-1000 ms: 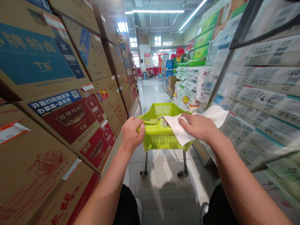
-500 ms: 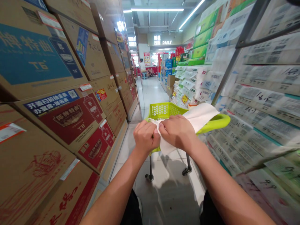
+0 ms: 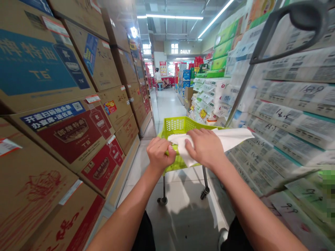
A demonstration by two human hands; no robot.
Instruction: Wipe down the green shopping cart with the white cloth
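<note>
A lime-green plastic shopping basket (image 3: 177, 125) on wheels stands in the aisle in front of me. My left hand (image 3: 159, 154) is closed round its near rim. My right hand (image 3: 205, 147) lies on a white cloth (image 3: 230, 136) and presses it onto the rim, fingers curled over it. The cloth spreads out to the right past the basket's edge. The basket's inside is mostly hidden by my hands.
Stacked brown cartons (image 3: 68, 104) with red and blue labels wall the left side. Shelves of wrapped paper goods (image 3: 293, 115) fill the right, with a dark metal frame (image 3: 264, 42) slanting before them. The tiled aisle (image 3: 170, 101) runs ahead to a distant "DAILY" sign (image 3: 180, 50).
My right hand slid the cloth left along the rim toward my left hand, then spread a little apart again. The basket swung and now sits straighter ahead.
</note>
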